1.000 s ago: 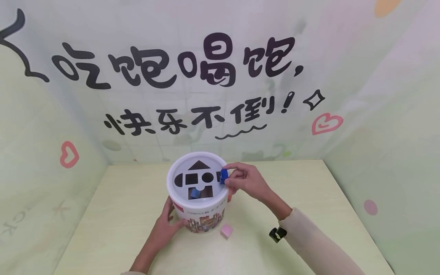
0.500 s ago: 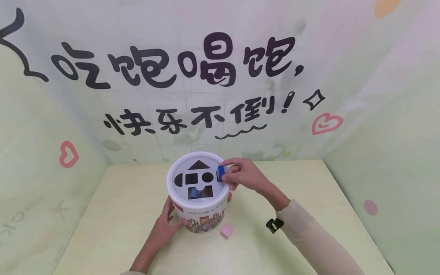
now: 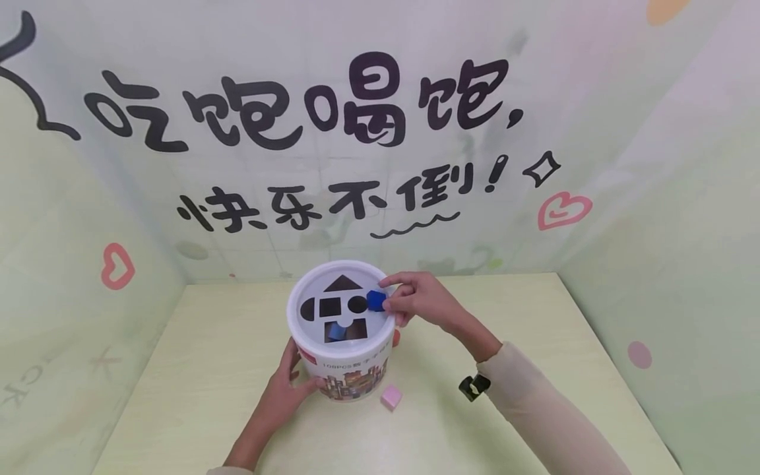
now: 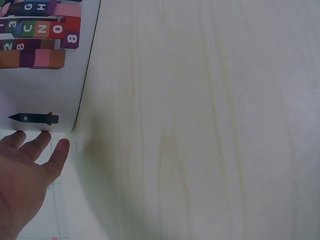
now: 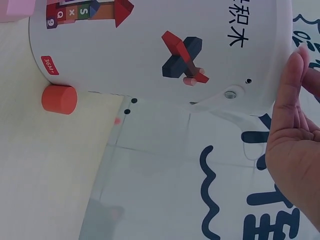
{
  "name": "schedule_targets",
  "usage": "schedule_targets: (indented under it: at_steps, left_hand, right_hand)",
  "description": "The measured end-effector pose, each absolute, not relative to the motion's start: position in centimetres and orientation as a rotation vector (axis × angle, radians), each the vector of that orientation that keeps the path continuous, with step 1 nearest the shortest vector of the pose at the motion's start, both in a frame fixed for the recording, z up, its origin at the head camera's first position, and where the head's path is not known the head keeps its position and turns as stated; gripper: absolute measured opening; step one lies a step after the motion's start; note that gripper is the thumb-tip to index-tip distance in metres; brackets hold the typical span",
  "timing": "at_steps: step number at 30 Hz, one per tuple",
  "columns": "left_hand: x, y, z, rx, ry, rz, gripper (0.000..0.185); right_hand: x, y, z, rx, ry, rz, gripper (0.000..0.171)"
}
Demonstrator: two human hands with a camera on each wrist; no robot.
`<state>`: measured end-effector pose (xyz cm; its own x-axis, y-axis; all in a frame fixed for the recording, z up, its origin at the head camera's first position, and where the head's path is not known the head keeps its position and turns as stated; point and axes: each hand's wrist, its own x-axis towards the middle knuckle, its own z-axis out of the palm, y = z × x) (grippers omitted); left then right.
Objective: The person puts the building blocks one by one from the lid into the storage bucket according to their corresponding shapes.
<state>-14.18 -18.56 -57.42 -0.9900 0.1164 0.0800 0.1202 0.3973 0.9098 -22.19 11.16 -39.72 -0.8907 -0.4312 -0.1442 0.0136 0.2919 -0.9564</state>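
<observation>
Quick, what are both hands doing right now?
Left hand: open, straight fingers resting against the side of the white bucket.
Right hand: pinching the blue block at the lid's right slot.

Blue block [image 3: 375,300]: I see only part of it; my right hand [image 3: 415,303] covers its right side, and the right wrist view doesn't show it at all.
Bucket [image 3: 341,343]: cut off by the frame edges in both wrist views; its inside is dark through the lid holes, apart from a bluish piece I can't make out.
Orange cylinder [image 5: 59,99]: in the head view, just a sliver behind the bucket.
Pink block [image 3: 391,398]: clipped at the right wrist view's top corner.
Left hand [image 3: 285,392]: palm side hidden against the bucket; only fingertips [image 4: 55,152] and part of the palm show in its wrist view.
Bucket's small print: too small to read.
</observation>
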Motion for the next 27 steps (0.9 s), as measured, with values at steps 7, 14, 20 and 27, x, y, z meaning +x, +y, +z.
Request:
schedule_targets:
  at_steps: [7,14,20,27]
  left_hand:
    - [-14.2,-18.5,-57.3,-0.222,-2.628,-1.709,0.103]
    - [-14.1,-18.5,-57.3,-0.222,-2.626,-1.708,0.104]
    - [-14.1,-18.5,-57.5,-0.223,-2.627,-1.702,0.104]
    - [-14.2,-18.4,-57.3,-0.214,-2.635,-1.713,0.104]
  right_hand:
    - [-22.2,11.1,-39.6,-0.409,2.227,-1.594,0.036]
    - [-22.2,10.5,-38.7,-0.537,2.348,-1.422,0.044]
    - [-22.2,9.2,-38.1,-0.564,2.433,-1.234,0.046]
    - [-22.3,8.2,-37.6,-0.534,2.532,-1.084,0.042]
